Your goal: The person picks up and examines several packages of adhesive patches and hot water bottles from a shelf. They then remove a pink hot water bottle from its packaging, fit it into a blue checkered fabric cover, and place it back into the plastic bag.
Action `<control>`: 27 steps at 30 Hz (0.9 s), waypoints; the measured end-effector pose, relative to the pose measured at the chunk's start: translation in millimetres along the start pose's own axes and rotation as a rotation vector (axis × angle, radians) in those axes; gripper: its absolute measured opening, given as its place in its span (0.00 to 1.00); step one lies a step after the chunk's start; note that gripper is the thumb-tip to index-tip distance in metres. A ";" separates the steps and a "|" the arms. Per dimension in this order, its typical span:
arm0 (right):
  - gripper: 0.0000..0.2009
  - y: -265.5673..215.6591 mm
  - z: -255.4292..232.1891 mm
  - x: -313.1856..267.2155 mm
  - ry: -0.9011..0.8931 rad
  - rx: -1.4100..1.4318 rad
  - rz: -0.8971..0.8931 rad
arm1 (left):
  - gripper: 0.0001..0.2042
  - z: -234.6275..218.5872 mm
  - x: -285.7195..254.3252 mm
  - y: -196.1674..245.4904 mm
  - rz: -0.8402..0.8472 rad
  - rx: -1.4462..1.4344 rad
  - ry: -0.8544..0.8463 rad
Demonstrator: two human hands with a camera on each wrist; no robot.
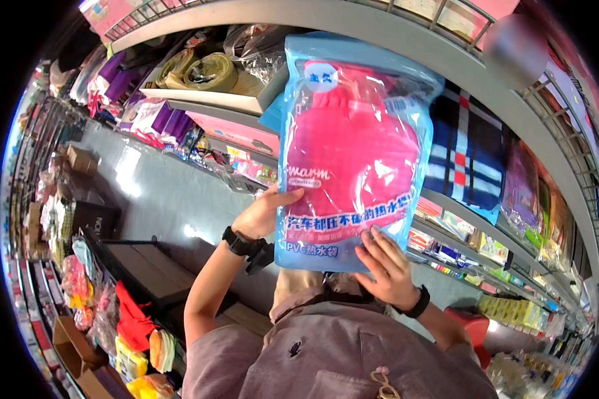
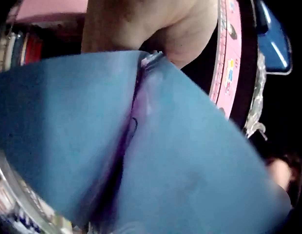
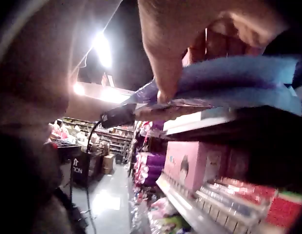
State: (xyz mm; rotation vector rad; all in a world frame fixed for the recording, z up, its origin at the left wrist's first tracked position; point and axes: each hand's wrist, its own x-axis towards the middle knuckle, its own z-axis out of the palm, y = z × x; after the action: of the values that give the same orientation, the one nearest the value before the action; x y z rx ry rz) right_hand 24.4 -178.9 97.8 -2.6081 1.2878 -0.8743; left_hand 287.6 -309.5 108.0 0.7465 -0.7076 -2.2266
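Observation:
A blue-edged clear package [image 1: 353, 153] with a pink item inside is held up in front of the body, its printed front towards the head camera. My left hand [image 1: 263, 211] grips its lower left edge, thumb on the front, the other fingers hidden behind. My right hand [image 1: 386, 269] rests its extended fingers on the lower right front. The package's blue underside [image 2: 190, 156] fills much of the left wrist view, below part of my left hand [image 2: 151, 24]. In the right wrist view, my right hand [image 3: 163, 48] is at the blue package's edge [image 3: 238, 80].
Wire-edged shelving [image 1: 246, 13] curves across the top. A plaid packaged item [image 1: 462, 149] lies right of the package, and an open box with coiled bands [image 1: 209, 73] is to its left. Goods and cartons stand left of the grey aisle floor [image 1: 146, 173]. A red object [image 1: 469, 329] is low right.

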 end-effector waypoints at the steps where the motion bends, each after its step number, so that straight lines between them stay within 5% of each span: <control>1: 0.25 -0.9 -4.5 -6.1 -0.017 0.110 0.009 | 0.18 1.0 -4.8 -8.3 0.036 0.007 0.017; 3: 0.23 8.0 -4.3 -32.1 0.053 0.354 0.065 | 0.18 7.9 -18.0 -24.9 0.066 0.043 0.086; 5: 0.11 18.3 0.7 -55.9 0.365 0.313 0.192 | 0.19 13.7 -33.1 -42.2 0.058 0.096 0.157; 6: 0.11 16.1 6.9 -60.0 0.545 0.439 0.454 | 0.19 10.1 -40.5 -50.5 0.051 0.141 0.143; 9: 0.23 32.4 10.9 -49.9 0.612 0.751 0.743 | 0.22 14.1 -63.5 -67.8 0.083 0.216 0.156; 11: 0.32 19.7 19.6 -37.8 0.342 0.883 0.885 | 0.25 11.4 -81.1 -80.8 0.131 0.228 0.143; 13: 0.48 -6.6 39.1 -35.6 0.336 1.060 0.972 | 0.26 20.3 -108.8 -76.2 0.205 0.312 0.137; 16: 0.52 -36.9 50.3 -25.0 0.228 1.072 1.030 | 0.28 -7.5 -148.2 -100.5 0.409 0.502 0.175; 21: 0.30 -79.0 72.6 -0.9 0.034 1.131 0.809 | 0.28 -6.4 -228.3 -140.9 0.569 0.357 0.511; 25: 0.25 -125.7 120.0 22.2 -0.462 1.293 0.766 | 0.23 -2.8 -309.5 -187.4 0.593 -0.089 0.862; 27: 0.21 -144.4 149.8 28.2 -0.726 1.362 0.896 | 0.22 4.1 -341.3 -211.3 0.610 -0.376 1.002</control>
State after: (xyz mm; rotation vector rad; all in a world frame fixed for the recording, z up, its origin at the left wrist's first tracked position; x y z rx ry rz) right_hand 218.9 -131.4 34.3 -0.9320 0.8910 -0.3019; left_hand 403.2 73.6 76.4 1.1102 0.0129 -1.1467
